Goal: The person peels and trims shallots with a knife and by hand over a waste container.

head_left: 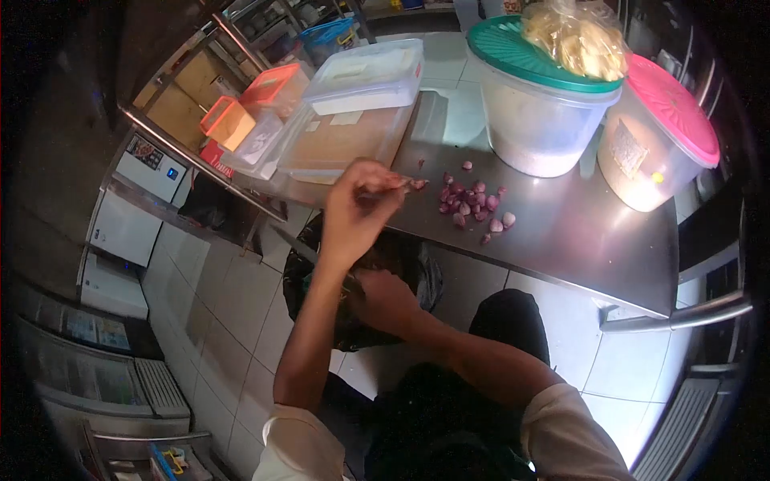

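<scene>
My left hand (365,204) is raised over the table's near edge, its thumb and fingers pinched on a small shallot (418,184). Below it, my right hand (387,301) is closed around a knife; the blade (293,245) points up to the left, partly behind my left wrist, and the handle is hidden in my fist. Under both hands stands a bin lined with a black plastic bag (429,280), its contents dim. Right of my left hand, a loose heap of purple-pink shallots (473,200) lies on the metal table (553,232).
At the back right stand a green-lidded tub (525,120) with a bag of pale pieces (581,44) on top, and a pink-lidded tub (654,144). Clear lidded boxes (345,136) and orange containers (228,123) sit at the left. A metal rail (682,321) runs low at right.
</scene>
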The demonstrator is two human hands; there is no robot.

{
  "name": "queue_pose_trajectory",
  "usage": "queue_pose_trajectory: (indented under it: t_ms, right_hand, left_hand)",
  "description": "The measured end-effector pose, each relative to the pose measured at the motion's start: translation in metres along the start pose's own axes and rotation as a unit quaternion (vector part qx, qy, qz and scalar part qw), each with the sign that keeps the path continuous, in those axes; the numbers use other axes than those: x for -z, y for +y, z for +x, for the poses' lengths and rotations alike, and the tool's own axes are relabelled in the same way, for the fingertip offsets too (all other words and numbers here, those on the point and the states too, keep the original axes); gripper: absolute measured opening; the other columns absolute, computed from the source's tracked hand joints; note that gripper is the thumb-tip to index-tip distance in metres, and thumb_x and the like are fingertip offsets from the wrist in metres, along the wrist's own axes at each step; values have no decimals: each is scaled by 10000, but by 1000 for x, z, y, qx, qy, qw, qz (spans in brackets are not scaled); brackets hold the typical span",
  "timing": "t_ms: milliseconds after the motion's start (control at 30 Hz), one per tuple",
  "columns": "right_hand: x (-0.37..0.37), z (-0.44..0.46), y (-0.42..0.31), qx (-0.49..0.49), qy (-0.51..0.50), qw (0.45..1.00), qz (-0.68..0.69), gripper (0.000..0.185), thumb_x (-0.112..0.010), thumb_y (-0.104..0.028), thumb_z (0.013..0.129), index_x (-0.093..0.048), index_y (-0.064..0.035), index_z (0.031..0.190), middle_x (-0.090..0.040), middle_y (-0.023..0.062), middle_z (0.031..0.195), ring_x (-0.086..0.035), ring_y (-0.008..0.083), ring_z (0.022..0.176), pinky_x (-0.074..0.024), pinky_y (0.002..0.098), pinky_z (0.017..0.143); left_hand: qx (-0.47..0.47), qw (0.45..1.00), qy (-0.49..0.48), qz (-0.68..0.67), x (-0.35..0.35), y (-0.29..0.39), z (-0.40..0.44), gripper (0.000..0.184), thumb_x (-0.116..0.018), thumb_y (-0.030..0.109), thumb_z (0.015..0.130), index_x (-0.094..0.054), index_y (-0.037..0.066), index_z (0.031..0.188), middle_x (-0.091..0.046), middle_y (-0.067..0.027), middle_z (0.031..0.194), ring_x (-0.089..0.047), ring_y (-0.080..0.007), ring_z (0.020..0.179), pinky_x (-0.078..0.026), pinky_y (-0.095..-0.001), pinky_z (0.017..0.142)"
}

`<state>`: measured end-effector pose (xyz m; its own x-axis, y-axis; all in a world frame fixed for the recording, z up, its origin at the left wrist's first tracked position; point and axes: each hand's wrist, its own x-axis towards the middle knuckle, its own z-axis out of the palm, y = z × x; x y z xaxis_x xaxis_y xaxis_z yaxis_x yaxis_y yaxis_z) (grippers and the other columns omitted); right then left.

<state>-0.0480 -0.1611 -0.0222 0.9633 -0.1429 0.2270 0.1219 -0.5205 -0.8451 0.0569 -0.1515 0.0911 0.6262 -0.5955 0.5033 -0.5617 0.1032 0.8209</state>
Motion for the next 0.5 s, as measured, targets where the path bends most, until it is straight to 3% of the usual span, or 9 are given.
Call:
queue_pose_trajectory:
  t_ms: [33, 100, 200, 267, 333, 367, 433, 500]
  right_hand:
    - [5, 3, 1, 2, -20, 999, 38, 344, -695, -306, 882, -672, -5, 1048, -699, 250, 879, -693, 454, 876, -553, 528, 782]
    - [11, 7, 6, 6, -48, 996, 77, 324, -698, -294, 883, -680, -2, 1020, -698, 241, 844, -697, 449, 861, -549, 522, 765]
    - [20, 12, 8, -4, -51, 992, 117, 271, -705, -232, 871, -681, 14, 984, -696, 232, 836, -704, 419, 768, -549, 482, 700]
    - [42, 13, -5, -63, -39, 986, 149, 318, -713, -201, 849, -668, 41, 1049, -703, 252, 948, -702, 430, 891, -534, 511, 804]
    - [43, 16, 3, 59, 42, 995, 72, 342, -738, -227, 858, -677, 39, 1065, -713, 221, 927, -713, 384, 870, -537, 494, 815]
    - [49, 15, 2, 59, 28, 995, 73, 342, -738, -227, 858, -677, 39, 1065, -713, 221, 927, -713, 384, 870, -537, 494, 815]
    - [75, 15, -39, -180, -81, 969, 151, 396, -800, -283, 846, -692, 23, 1072, -724, 173, 891, -723, 286, 788, -557, 438, 738]
    - [81, 17, -44, -158, -111, 967, 166, 421, -827, -307, 831, -698, 15, 1070, -727, 145, 868, -706, 234, 720, -553, 399, 672]
  left_hand:
    - [2, 1000, 5, 0, 9, 16, -12, 127, -700, 9, 894, -656, 9, 1013, -709, -78, 989, -642, -131, 789, -510, -282, 758]
    - [101, 986, 69, -115, 30, 45, -49, 205, -672, 69, 937, -656, -19, 1121, -672, -45, 966, -618, -119, 781, -503, -292, 737]
    - [177, 956, 149, -181, 52, 33, -107, 252, -622, 145, 989, -656, -27, 1170, -648, -39, 931, -587, -117, 781, -480, -269, 728]
    - [223, 939, 196, -171, 63, 12, -133, 250, -602, 162, 1003, -661, -17, 1168, -643, -34, 925, -577, -113, 790, -469, -264, 720]
    - [266, 918, 244, -165, 65, -4, -149, 251, -582, 179, 1018, -665, -6, 1165, -639, -30, 919, -567, -109, 798, -457, -260, 712]
    - [272, 924, 220, -153, 63, -13, -150, 262, -563, 220, 1026, -661, 11, 1150, -639, -31, 929, -561, -119, 809, -444, -281, 723]
    - [286, 923, 215, -141, 63, -18, -164, 278, -543, 260, 1034, -658, 29, 1135, -639, -32, 939, -554, -130, 819, -431, -302, 734]
    - [279, 926, 184, -177, 56, -21, -165, 219, -552, 175, 1038, -668, 17, 1135, -599, 16, 872, -526, -70, 776, -425, -242, 680]
